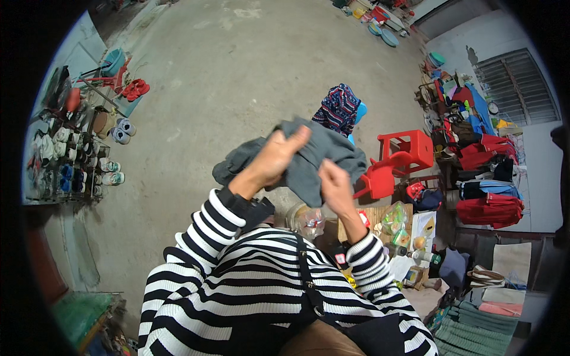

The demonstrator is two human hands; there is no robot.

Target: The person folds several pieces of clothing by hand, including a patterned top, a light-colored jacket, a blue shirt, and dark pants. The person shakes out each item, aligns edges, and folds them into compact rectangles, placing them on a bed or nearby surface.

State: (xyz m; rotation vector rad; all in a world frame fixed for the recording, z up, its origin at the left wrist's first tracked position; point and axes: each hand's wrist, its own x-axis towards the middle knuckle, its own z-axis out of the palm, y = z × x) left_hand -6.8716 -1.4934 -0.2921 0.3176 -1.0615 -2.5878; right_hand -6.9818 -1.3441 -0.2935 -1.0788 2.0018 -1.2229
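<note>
A dark grey garment (323,151) is bunched up in the air in front of my chest; its exact kind does not show through the folds. My left hand (276,157) grips it near the middle, thumb uppermost, with part of the fabric hanging out to the left. On the other side my right hand (337,187) is closed at the garment's lower right edge, fingers curled in. Just beyond the garment, a dark patterned piece of clothing (339,110) lies over a blue seat (361,111).
Red plastic stools (407,148) stand to the right. A low table (380,219) near my right arm carries bags and bottles. Clothes (490,207) hang along the right wall. On the left is a shoe rack (71,154). Concrete floor (196,89) stretches ahead.
</note>
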